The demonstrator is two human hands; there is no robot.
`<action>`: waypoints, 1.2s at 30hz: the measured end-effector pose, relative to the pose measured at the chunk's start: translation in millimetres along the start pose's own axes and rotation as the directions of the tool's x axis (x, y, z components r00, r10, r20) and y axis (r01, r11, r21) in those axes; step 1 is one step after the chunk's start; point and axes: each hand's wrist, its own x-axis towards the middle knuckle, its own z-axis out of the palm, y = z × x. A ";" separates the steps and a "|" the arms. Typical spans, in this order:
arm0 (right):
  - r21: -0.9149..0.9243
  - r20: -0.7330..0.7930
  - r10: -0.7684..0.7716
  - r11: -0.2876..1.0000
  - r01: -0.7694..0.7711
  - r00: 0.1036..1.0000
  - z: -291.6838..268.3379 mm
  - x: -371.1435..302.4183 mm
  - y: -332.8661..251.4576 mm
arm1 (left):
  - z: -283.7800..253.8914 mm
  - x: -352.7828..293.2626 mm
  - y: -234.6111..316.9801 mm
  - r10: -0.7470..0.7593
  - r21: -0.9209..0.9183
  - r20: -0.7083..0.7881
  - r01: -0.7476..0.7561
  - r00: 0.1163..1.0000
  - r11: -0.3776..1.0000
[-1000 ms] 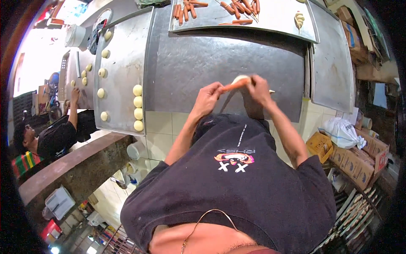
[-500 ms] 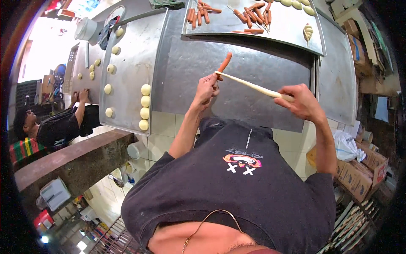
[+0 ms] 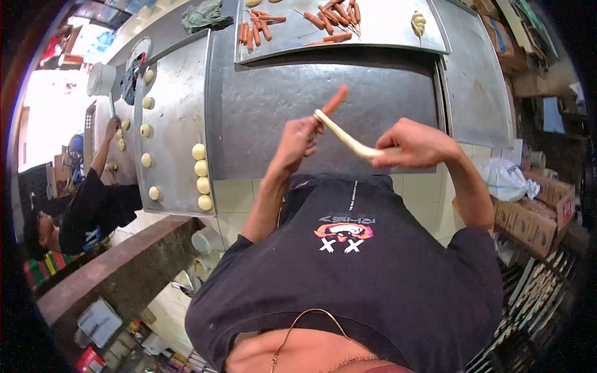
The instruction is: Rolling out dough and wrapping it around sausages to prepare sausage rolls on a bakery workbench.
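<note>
My left hand is closed around the lower end of an orange-red sausage, which tilts up and away to the right. Whether a stick runs down into my fist is hidden. One end of a long pale dough strip is looped round the sausage just above my fingers. From there the strip slants down to my right hand, whose fingers are closed on its other end. Both hands are raised over the near part of the grey metal worktop.
A metal tray at the far side bears several loose sausages and a dough-wrapped sausage. Dough balls lie on a left tray. Another person's hand works further left. Cardboard boxes stand at right.
The dough strip now sags in a bend, and its loop round the sausage looks thicker. My right hand has moved down and left. The view has shifted; the other person's arm reaches farther forward.
</note>
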 end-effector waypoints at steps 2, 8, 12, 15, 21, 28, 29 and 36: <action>-0.034 -0.070 0.235 0.971 -0.238 0.969 8.7 12.7 45.0 | 22.7 -29.7 29.7 0.017 -0.152 0.193 0.013 0.981 0.988; 0.162 -0.200 0.076 0.986 -0.044 0.977 13.2 17.1 -10.5 | 31.6 -12.3 -29.7 0.211 0.574 0.024 -0.186 0.977 0.797; 0.237 0.037 0.270 0.933 -0.271 0.962 24.3 13.6 30.1 | 14.1 -27.6 14.3 0.017 -0.017 0.112 -0.015 0.994 1.000; 0.058 -0.230 0.142 0.990 -0.132 0.963 16.7 29.5 49.3 | 50.4 -54.3 13.9 -0.037 0.325 0.269 -0.054 0.962 0.944; 0.040 -0.400 -0.069 0.995 0.092 0.914 40.8 24.2 23.6 | 22.3 -10.4 -26.1 0.365 0.561 -0.091 -0.255 0.926 0.787; 0.446 -0.357 0.274 0.890 -0.095 0.893 20.2 29.1 62.1 | 46.5 -55.4 12.5 0.228 0.478 0.292 -0.349 0.929 0.806; 0.316 -0.433 0.187 0.948 -0.045 0.882 17.1 31.6 50.4 | 46.2 -46.1 -4.1 0.395 0.510 0.320 -0.508 0.861 0.694; 0.687 -0.329 0.152 0.716 0.126 0.932 39.4 19.8 28.7 | 27.2 -45.8 7.9 0.305 0.460 -0.134 -0.213 0.943 0.862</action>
